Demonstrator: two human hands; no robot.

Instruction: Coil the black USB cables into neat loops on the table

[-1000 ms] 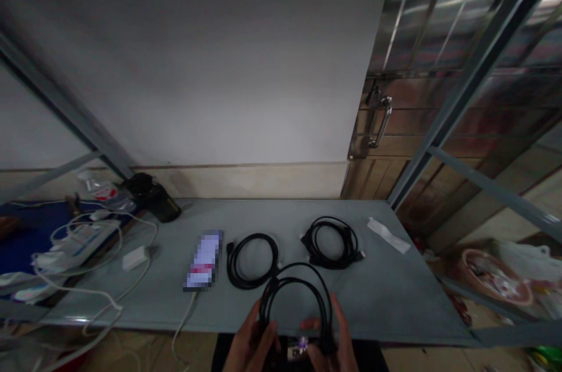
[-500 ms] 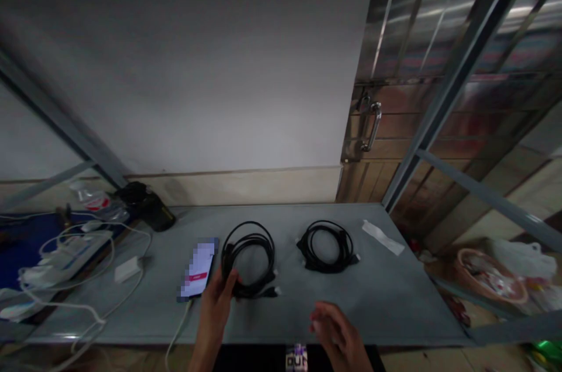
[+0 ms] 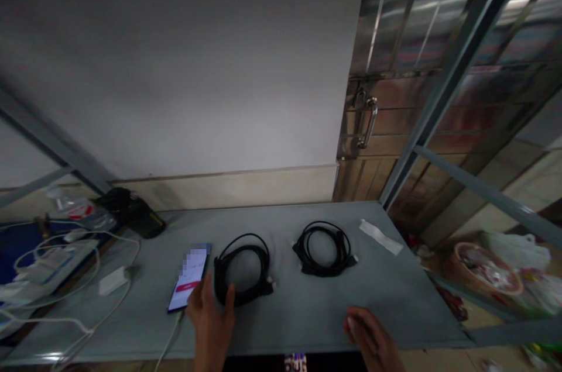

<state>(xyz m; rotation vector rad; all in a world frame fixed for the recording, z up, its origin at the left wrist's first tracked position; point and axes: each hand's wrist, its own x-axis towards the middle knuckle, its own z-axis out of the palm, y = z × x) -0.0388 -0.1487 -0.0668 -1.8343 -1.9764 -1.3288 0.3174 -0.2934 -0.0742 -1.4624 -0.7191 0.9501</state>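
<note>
A coiled black cable lies on the grey table, its plug end toward the right. My left hand is at the coil's near left side, thumb and fingers apart, the thumb tip at the coil's edge. To the right rests a second coiled black cable, with nothing touching it. Near the front edge hangs my right hand, fingers loosely half curled with nothing seen in them. A phone with a lit screen lies just left of my left hand, a white cord running from its lower end.
A white paper strip lies at the right. On the left are a white adapter, a power strip with tangled cords, a plastic bottle and a black object. Metal posts frame the table; a basket stands beyond.
My left hand has let go of the left coil, which now lies on the table, and has drawn back with fingers spread. My right hand has moved right. The view has shifted slightly.
</note>
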